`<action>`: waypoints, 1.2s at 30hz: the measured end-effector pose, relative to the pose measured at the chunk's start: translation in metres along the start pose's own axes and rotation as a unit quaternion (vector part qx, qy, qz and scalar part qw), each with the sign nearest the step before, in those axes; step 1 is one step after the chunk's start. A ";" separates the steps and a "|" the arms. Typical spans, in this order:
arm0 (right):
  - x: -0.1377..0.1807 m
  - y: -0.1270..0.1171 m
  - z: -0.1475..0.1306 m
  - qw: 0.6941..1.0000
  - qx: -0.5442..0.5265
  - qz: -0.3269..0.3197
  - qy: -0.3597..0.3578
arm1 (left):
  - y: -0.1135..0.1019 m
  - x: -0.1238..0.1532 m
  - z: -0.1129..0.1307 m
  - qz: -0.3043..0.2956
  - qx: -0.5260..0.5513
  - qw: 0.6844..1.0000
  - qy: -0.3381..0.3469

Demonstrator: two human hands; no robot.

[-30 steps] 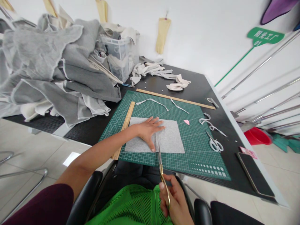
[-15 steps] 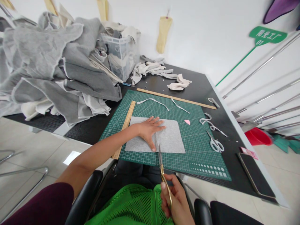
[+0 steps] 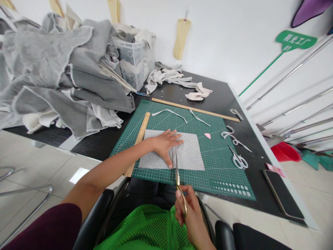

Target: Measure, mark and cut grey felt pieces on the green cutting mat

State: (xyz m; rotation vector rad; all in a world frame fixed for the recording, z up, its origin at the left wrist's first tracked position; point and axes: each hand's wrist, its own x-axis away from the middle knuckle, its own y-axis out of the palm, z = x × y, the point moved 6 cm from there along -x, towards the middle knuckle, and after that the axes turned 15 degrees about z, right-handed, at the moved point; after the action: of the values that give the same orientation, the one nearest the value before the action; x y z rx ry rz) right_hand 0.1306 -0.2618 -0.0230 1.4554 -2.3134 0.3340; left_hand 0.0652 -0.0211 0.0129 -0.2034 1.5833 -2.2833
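Right hand (image 3: pixel 189 217) drives the gold-handled scissors (image 3: pixel 177 173) deeper into the grey fabric (image 3: pixel 189 154)!
Fingers clenched through the handles, it has slid forward since a second ago, and the blades now reach further up the cloth from its near edge. Left hand (image 3: pixel 165 144) stays spread flat, palm down, pinning the fabric just left of the blades. The fabric lies where it was, on the green cutting mat (image 3: pixel 221 173), beside the wooden ruler (image 3: pixel 139 139).

Two scissors (image 3: pixel 177 173) (image 3: pixel 238 160), two wooden rulers (image 3: pixel 137 140) (image 3: pixel 195 109), one cutting mat (image 3: pixel 221 173), one grey cloth panel (image 3: pixel 191 156), one phone (image 3: pixel 282 192)
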 end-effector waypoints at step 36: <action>0.007 0.002 -0.001 1.000 0.008 -0.012 0.010 | 0.000 0.001 -0.001 0.003 0.003 1.000 0.000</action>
State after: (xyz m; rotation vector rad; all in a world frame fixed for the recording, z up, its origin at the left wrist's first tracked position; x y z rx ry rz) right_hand 0.1259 -0.2663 -0.0192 1.4786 -2.2809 0.3589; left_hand 0.0641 -0.0206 0.0124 -0.1953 1.5740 -2.2836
